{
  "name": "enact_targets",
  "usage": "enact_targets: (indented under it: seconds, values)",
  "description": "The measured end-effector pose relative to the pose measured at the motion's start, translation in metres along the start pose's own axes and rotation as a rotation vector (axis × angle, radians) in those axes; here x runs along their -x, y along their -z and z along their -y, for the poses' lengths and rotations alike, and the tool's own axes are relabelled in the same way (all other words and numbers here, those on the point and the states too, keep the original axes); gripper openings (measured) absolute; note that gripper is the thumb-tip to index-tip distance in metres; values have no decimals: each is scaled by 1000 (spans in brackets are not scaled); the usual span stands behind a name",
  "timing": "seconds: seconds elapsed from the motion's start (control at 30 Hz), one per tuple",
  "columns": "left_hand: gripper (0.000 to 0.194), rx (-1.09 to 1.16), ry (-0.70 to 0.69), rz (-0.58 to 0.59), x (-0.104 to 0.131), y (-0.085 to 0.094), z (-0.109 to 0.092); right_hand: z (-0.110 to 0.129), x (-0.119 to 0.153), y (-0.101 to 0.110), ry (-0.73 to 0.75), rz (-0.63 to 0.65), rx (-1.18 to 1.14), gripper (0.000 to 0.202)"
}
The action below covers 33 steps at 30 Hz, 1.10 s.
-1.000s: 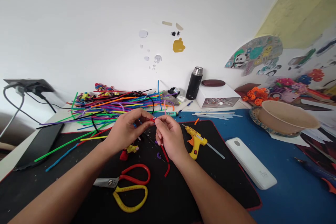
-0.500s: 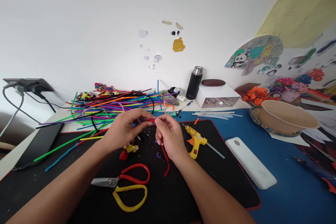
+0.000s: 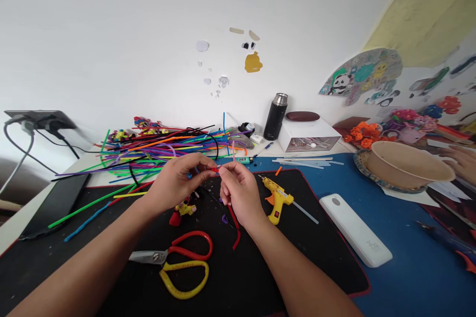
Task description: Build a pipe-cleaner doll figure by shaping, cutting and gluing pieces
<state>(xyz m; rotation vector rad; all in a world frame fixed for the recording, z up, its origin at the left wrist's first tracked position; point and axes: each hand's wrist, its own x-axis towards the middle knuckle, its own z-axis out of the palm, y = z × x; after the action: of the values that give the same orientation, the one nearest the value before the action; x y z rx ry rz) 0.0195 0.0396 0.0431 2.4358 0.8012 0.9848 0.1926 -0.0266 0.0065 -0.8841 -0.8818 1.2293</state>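
My left hand and my right hand meet above the black mat, fingertips nearly touching. Both pinch a small red piece of pipe cleaner, mostly hidden by the fingers. A bit of blue shows inside my left hand. Under that hand lies a small yellow and red pipe-cleaner figure. A bent red pipe cleaner extends below my right hand. Scissors with one red and one yellow handle lie nearer me. Right of my right hand rests a yellow glue gun.
Many coloured pipe cleaners are heaped against the wall. A black flask stands by a white box. Further right are a white power bank, a beige bowl and another person's hand.
Another person's hand has appeared at the right edge, beside the bowl. My own hands hold almost the same pose, with the red piece still pinched between them.
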Motion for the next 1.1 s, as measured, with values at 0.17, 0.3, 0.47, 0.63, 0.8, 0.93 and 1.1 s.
enact_targets:
  seconds: [0.17, 0.3, 0.47, 0.63, 0.8, 0.93, 1.1]
  values:
    - [10, 2, -13, -7, 0, 0, -1, -2, 0, 0, -2, 6, -6, 30]
    - [11, 22, 11, -2, 0, 0, -1, -2, 0, 0, 2, 5, -6, 30]
    - [21, 149, 88, 68, -1, 2, 1, -1, 1, 0, 3, 8, 3, 29]
    - [18, 168, 104, 47, -3, 3, -1, -2, 0, 0, 8, 12, 7, 29]
    - [14, 117, 90, 41, -1, 3, -1, -3, 0, 1, 6, 14, 1, 28]
    - [12, 83, 65, 47, 1, 3, 0, -3, 0, 1, 1, 5, 1, 28]
    - [18, 113, 63, 56, 0, 4, -1, -3, 0, 0, 3, 1, 3, 29]
